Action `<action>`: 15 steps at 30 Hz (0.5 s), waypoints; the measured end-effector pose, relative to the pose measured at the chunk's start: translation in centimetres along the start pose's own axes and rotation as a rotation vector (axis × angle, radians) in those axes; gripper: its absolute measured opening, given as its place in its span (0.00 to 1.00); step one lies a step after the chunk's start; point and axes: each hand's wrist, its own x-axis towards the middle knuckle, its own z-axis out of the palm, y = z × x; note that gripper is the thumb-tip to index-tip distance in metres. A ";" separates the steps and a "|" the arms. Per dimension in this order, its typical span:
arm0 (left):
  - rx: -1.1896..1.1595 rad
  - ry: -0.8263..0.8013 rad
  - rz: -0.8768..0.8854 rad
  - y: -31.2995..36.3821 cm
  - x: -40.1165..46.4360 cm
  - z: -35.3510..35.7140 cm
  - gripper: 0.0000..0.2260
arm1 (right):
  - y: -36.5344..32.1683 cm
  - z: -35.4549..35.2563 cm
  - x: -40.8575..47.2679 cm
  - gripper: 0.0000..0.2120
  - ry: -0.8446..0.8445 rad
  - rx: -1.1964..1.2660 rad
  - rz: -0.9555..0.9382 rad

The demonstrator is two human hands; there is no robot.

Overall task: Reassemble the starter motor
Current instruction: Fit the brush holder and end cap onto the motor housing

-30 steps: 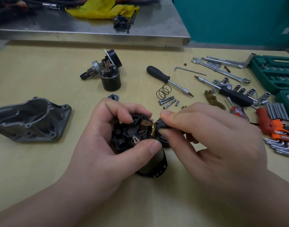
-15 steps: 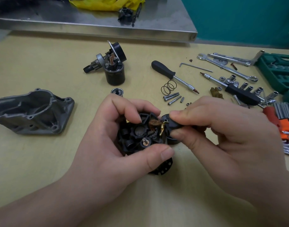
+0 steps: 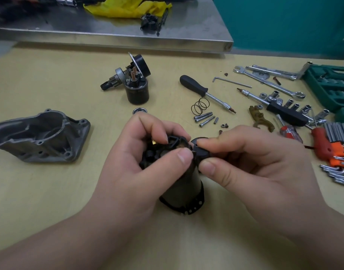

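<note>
The dark cylindrical motor body (image 3: 183, 193) stands on the table, tilted toward me, with a black brush holder (image 3: 157, 151) at its top end. My left hand (image 3: 140, 168) grips that top end, thumb laid across the brush holder and fingers curled over its far side. My right hand (image 3: 251, 164) pinches a small black part (image 3: 201, 150) between thumb and forefinger, right against the brush holder's right edge. The grey aluminium nose housing (image 3: 40, 135) lies at the left. The solenoid with drive gear (image 3: 135, 84) stands at the back centre.
Springs (image 3: 200, 106), bolts (image 3: 203, 118) and a black-handled screwdriver (image 3: 204, 92) lie just beyond my hands. Wrenches, sockets, hex keys (image 3: 338, 168) and a green tool case (image 3: 331, 88) crowd the right side. A steel shelf (image 3: 128, 34) with a yellow rag runs along the back.
My left thumb has moved up over the brush holder, hiding the brass terminals. The motor body has tipped so more of its side shows. The right hand still pinches the black part.
</note>
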 end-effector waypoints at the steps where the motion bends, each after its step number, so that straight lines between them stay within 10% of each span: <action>1: -0.011 0.000 -0.006 0.1 0.1 0.0 0.10 | 0.0 0.1 -0.1 0.08 0.007 -0.032 -0.008; 15: 0.001 0.046 0.060 0.2 -0.5 0.7 0.11 | -0.9 0.8 -1.0 0.06 0.034 0.190 0.127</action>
